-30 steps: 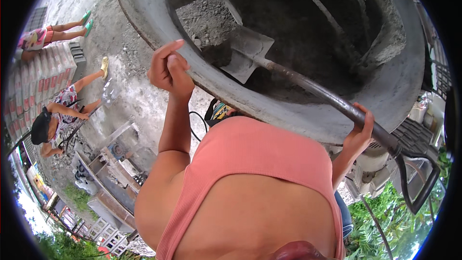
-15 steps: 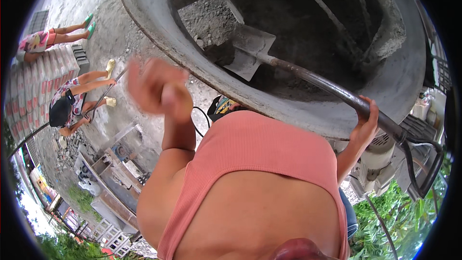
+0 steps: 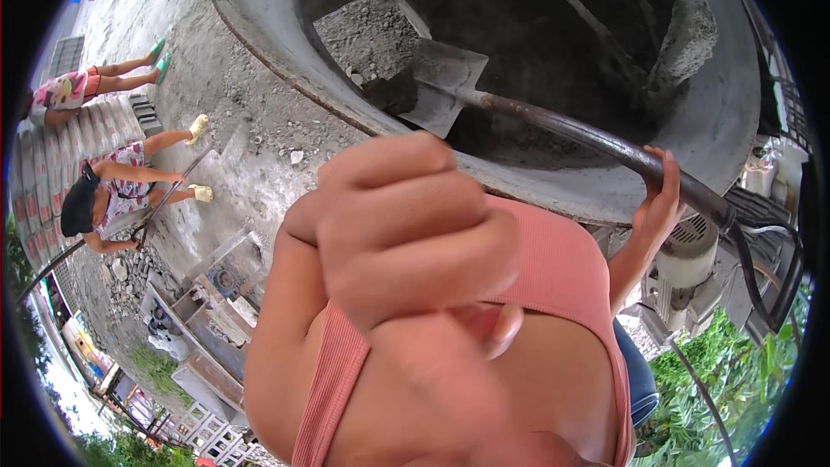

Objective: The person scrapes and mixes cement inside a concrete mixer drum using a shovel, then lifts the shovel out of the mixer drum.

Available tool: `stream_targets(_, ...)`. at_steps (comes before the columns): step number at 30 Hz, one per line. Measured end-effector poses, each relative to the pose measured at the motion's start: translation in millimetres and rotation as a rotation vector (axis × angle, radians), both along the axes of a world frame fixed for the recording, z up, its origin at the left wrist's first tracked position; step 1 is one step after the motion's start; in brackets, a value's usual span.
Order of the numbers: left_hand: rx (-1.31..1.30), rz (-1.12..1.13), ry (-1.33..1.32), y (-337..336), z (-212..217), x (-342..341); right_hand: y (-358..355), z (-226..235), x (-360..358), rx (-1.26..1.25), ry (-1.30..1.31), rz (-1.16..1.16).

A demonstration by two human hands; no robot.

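Note:
My left hand [image 3: 406, 233] is raised close before my chest and the camera. Its fingers are curled into a loose fist with the thumb apart, and nothing shows in it. On the right, my right hand [image 3: 661, 199] grips the dark metal shaft of a shovel [image 3: 553, 127] from beneath, below its loop handle. The shovel's blade [image 3: 445, 86] lies inside a large round grey mixer drum [image 3: 251, 26], beside a squared opening in its floor through which grey gravelly material [image 3: 372, 39] shows.
A paddle arm [image 3: 579, 13] crosses the drum. Below its right rim is a motor [image 3: 683, 264]. On the left, a person [image 3: 117, 186] in a black cap holds a long-handled tool. Another person [image 3: 69, 91] stands by stacked blocks [image 3: 52, 177]. A wooden trough [image 3: 207, 320] sits lower left.
My left hand has swung from beside the drum's rim rightward and up close to the camera. My right hand keeps its hold on the shovel, which stays in place.

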State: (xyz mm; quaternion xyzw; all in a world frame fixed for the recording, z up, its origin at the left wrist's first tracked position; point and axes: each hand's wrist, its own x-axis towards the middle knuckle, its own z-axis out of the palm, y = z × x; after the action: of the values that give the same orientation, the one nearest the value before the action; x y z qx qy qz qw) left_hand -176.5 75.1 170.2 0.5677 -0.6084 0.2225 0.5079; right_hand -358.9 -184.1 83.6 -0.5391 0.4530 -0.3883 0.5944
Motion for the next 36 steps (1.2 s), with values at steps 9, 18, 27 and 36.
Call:
stream_targets(9,-0.668,0.211,-0.048,19.5,15.6,-12.5,-2.6,-3.1,-5.4,0.02,-0.015,0.026)
stream_targets(18,-0.38,-0.439,0.643,31.5,28.5,7.2,-4.8,-0.5,-7.3,0.026,-0.024,0.022)
stream_targets(27,-0.676,-0.07,0.221,12.8,-12.9,-29.7,-7.0,-3.9,-8.9,0.031,-0.012,0.014)
stream_targets(36,-0.599,0.071,0.248,30.5,-28.9,-7.3,-7.6,-9.5,-9.0,0.017,-0.032,0.024)
